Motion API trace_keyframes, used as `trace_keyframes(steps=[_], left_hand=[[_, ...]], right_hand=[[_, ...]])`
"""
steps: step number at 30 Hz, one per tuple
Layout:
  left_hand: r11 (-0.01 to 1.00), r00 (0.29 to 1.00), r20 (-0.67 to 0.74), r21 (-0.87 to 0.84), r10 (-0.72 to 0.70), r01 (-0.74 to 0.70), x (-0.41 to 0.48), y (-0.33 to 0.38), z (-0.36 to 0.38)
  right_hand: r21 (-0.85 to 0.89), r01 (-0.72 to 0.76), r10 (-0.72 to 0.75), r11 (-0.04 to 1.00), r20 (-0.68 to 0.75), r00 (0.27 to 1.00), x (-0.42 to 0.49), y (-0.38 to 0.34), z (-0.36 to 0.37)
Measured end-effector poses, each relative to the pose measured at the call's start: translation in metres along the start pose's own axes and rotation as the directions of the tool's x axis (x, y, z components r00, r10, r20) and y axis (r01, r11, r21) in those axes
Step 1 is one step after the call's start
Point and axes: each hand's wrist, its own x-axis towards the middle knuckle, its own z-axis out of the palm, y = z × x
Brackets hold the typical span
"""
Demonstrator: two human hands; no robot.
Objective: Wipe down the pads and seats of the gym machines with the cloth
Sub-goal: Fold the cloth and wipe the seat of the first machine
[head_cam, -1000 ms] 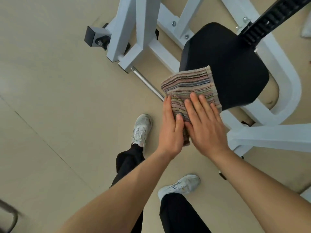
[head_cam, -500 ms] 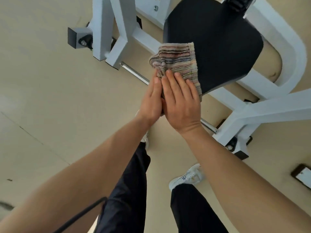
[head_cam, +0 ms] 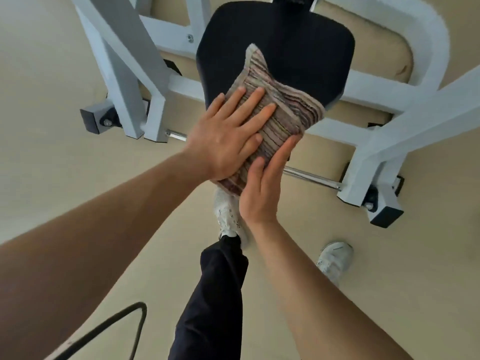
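Note:
A black padded seat [head_cam: 298, 48] of a white gym machine fills the top centre. A folded striped cloth [head_cam: 280, 110] lies over the seat's near edge and hangs toward me. My left hand [head_cam: 228, 136] lies flat on top of the cloth, fingers spread. My right hand [head_cam: 262, 185] presses edge-on against the cloth's near right side, fingers straight. Both hands hold the cloth between them.
The machine's white steel frame [head_cam: 405, 120] runs around and under the seat, with a chrome bar [head_cam: 311, 176] low across it and grey end caps [head_cam: 387, 211] on the floor. My legs and white shoes [head_cam: 228, 214] stand on the beige floor just before the frame.
The view has shifted so the seat sits centred. The cloth moved further onto the seat. My left hand went from beside the cloth to flat on top; my right hand dropped to its near edge.

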Motion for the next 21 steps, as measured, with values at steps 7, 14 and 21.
trace_keyframes(steps=[7, 14, 21], left_hand=[[0.992, 0.991, 0.067, 0.038, 0.116, -0.119, 0.076, 0.016, -0.019], [0.986, 0.980, 0.117, 0.028, 0.159, -0.163, 0.001, 0.004, -0.011], [0.977, 0.979, 0.059, 0.077, 0.194, -0.198, 0.099, 0.026, -0.015]], right_hand=[[0.368, -0.073, 0.152, 0.927, -0.189, 0.970, 0.088, 0.005, -0.014], [0.570, -0.094, 0.204, 0.816, -0.132, 0.970, 0.012, -0.018, 0.020], [0.469, -0.155, 0.338, 0.869, -0.336, 0.879, 0.123, -0.008, -0.030]])
